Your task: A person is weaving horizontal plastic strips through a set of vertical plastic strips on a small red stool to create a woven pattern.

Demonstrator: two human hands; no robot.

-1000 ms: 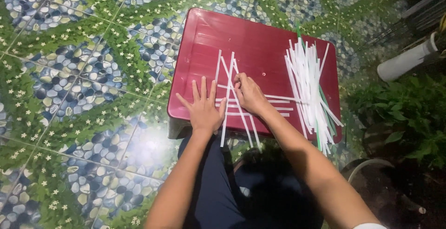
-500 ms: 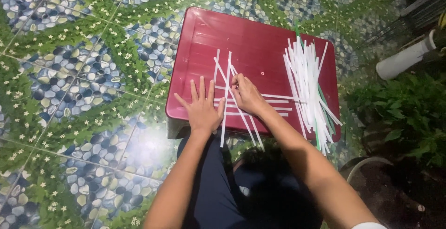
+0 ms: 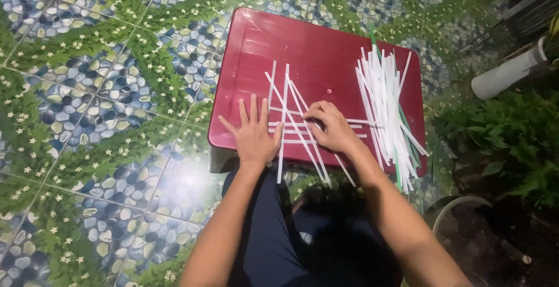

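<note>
Pressing strips (image 3: 289, 125) — long axes crossing | left hand (image 3: 254, 135) flat, splayed | right hand (image 3: 331, 127) curled, pinching one

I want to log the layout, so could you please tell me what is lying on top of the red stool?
On the red stool lie crossed white strips, a loose pile of white strips with some green ones, and both hands, left hand flat, right hand fingering. Strip parts beneath the hands are covered.

Glossy red plastic stool (image 3: 303, 48), matt white paper strips (image 3: 381, 95), shiny tiled floor (image 3: 87, 118)
</note>
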